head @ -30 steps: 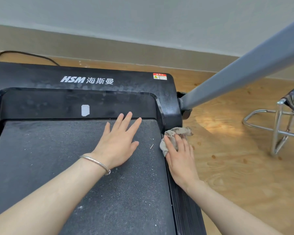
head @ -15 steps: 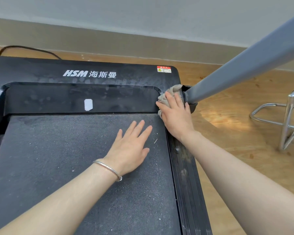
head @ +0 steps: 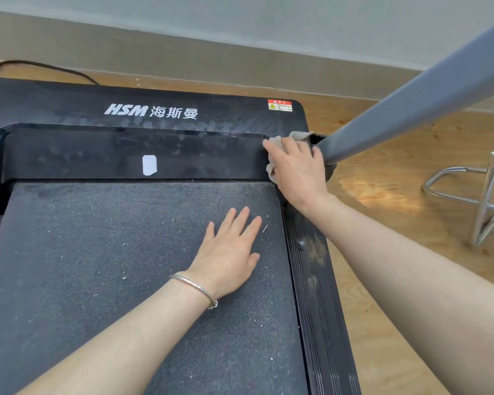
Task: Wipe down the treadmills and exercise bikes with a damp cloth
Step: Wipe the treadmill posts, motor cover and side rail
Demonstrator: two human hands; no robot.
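A black treadmill [head: 69, 155] fills the left of the view, its dusty belt [head: 97, 252] in front of a motor cover printed HSM. My left hand [head: 228, 252] lies flat on the belt with straight fingers, a silver bangle on the wrist. My right hand [head: 297, 169] presses a beige cloth [head: 300, 136] onto the cover's right front corner, next to the foot of the grey upright post [head: 411, 104]. Most of the cloth is hidden under the hand. Streaky wipe marks show on the cover.
The ribbed right side rail [head: 317, 295] carries dust patches. A chrome-framed stool [head: 485, 201] stands on the wooden floor [head: 397, 280] to the right. A black cable [head: 40, 65] runs along the skirting at the back left.
My right hand slid the cloth forward along the side rail to the cover's corner by the post, then stayed there. My left hand stayed flat on the belt.
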